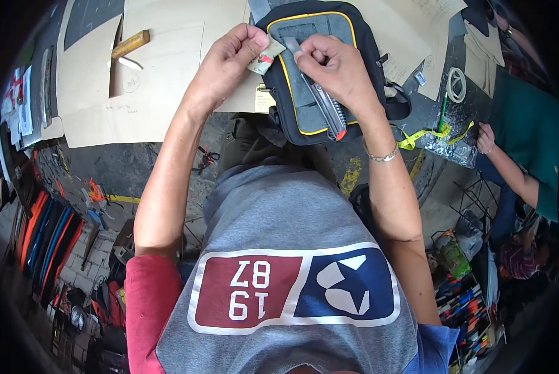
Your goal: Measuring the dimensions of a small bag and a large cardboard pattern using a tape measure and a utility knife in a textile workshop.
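My left hand is closed, pinching a small pale paper packet with a red mark between thumb and fingers. Close by, my right hand has its fingers curled around a flat grey strip that looks like a cutter blade, its end pointing toward the packet. Below both hands lies a black bag with yellow piping and a grey panel. On that panel a utility knife with a red end rests slantwise under my right hand; its upper part is partly hidden by the fingers.
Cardboard sheets cover the table's left side, with a wooden-handled tool on them. Rightward are a cream tape roll, a yellow measuring tape and a green pencil. A co-worker's hand is at the right table edge.
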A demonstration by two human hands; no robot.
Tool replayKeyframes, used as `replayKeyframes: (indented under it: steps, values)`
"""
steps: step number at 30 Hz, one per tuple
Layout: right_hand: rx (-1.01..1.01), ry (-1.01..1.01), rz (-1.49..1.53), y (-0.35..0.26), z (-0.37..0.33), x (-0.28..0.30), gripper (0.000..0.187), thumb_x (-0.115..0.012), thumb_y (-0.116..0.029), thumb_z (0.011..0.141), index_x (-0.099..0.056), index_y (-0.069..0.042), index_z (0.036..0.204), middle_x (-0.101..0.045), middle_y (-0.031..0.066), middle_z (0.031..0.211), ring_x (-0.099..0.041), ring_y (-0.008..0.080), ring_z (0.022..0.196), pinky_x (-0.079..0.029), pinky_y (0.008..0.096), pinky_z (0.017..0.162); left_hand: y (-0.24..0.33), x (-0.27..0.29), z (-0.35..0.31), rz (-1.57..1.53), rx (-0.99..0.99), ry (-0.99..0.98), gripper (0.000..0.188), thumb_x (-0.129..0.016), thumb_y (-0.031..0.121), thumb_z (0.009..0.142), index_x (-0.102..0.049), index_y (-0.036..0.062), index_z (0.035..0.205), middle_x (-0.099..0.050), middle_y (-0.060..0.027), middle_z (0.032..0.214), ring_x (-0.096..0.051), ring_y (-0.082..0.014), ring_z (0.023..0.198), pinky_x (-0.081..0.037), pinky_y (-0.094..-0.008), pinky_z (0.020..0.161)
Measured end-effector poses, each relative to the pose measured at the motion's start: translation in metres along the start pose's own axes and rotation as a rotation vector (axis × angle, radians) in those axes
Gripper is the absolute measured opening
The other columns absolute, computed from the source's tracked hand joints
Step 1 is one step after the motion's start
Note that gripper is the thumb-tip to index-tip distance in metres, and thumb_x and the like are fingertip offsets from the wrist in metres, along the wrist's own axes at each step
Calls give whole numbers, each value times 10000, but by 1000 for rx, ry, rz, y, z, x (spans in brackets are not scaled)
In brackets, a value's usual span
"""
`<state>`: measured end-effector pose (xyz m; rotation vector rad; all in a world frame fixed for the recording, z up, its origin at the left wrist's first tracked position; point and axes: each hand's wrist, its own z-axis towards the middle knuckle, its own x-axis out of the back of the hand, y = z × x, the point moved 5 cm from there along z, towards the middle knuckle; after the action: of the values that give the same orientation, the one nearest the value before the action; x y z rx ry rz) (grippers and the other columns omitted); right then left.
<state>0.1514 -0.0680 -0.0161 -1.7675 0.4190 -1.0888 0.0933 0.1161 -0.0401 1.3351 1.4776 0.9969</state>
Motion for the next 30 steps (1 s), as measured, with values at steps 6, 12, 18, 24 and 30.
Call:
replayKeyframes:
  steps: [6, 12, 18, 24, 30]
  values:
    - [14, -32, -68, -3, 1, 2, 208, -714, -231, 873, -639, -38, 848, -470, 4, 673, -454, 125, 693, -402, 285, 631, -3, -2, -3, 45, -42, 7, 263, -580, 301, 1035, -623, 44, 1070, -583, 51, 856, -477, -31, 805, -402, -200, 728]
    - [30, -42, -88, -3, 2, 2, 221, -713, -246, 868, -629, -45, 835, -454, 0, 643, -454, 129, 694, -404, 287, 633, -7, 1, -3, 26, -26, 38, 250, -586, 282, 1033, -628, 40, 1078, -590, 46, 863, -483, -30, 813, -402, -198, 736]
    - [58, -35, -99, -4, 1, 2, 203, -708, -225, 873, -624, -46, 829, -443, 4, 640, -458, 137, 694, -403, 289, 632, -7, 1, -3, 17, -38, 35, 246, -589, 278, 1032, -631, 39, 1077, -593, 48, 859, -486, -26, 809, -406, -197, 732]
    - [97, -14, -101, -6, 0, 1, 203, -713, -226, 873, -623, -48, 831, -440, 16, 649, -481, 144, 709, -419, 295, 645, -8, 1, -4, -2, -22, 32, 256, -598, 284, 1026, -632, 34, 1072, -593, 49, 846, -491, -25, 802, -408, -193, 724]
    - [151, 25, -192, -5, 0, -2, 199, -705, -216, 881, -628, -40, 828, -461, 4, 642, -491, 117, 708, -418, 279, 635, 1, 21, -13, -314, -59, 102, 245, -602, 274, 1021, -623, 67, 1150, -648, -31, 1002, -604, -82, 919, -480, -221, 798]
